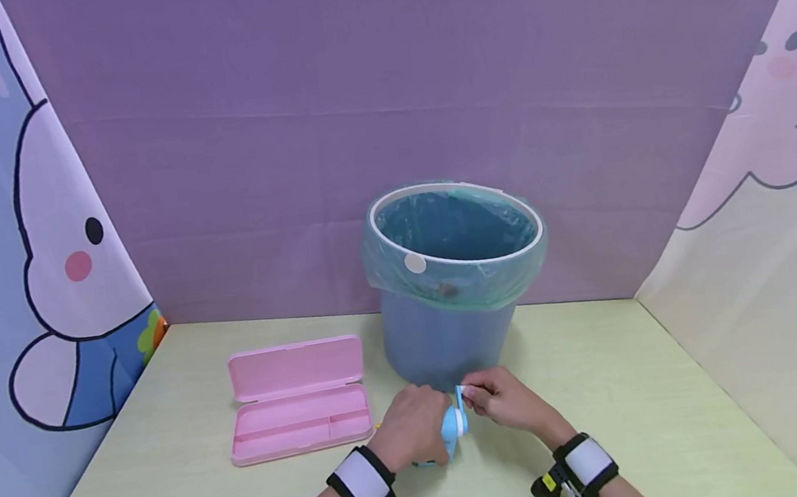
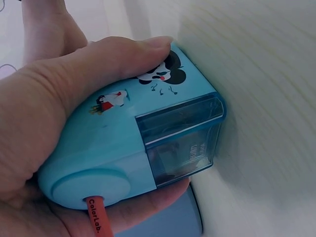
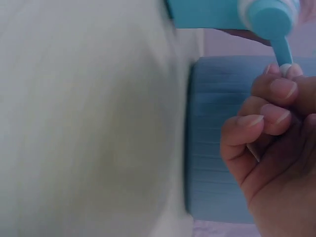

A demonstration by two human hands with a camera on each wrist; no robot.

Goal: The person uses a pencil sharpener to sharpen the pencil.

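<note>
My left hand (image 1: 414,425) grips a light blue crank pencil sharpener (image 2: 98,133), thumb along its printed side and fingers around the far side. The sharpener has a see-through shavings drawer (image 2: 185,140). Out of its round front sticks an orange-red pencil (image 2: 98,217) lettered "ColorLab.", most of it outside the left wrist view. With thumb and fingertips my right hand (image 1: 510,400) pinches the small white knob of the crank (image 3: 281,51). In the head view the crank arm points up, and the left hand hides much of the sharpener.
A pink pencil case (image 1: 302,437) lies with its lid open, left of my hands. Just behind them stands a blue bin (image 1: 446,334) lined with a green bag. Cloth panels border the pale wooden table (image 1: 651,416) at the back and sides.
</note>
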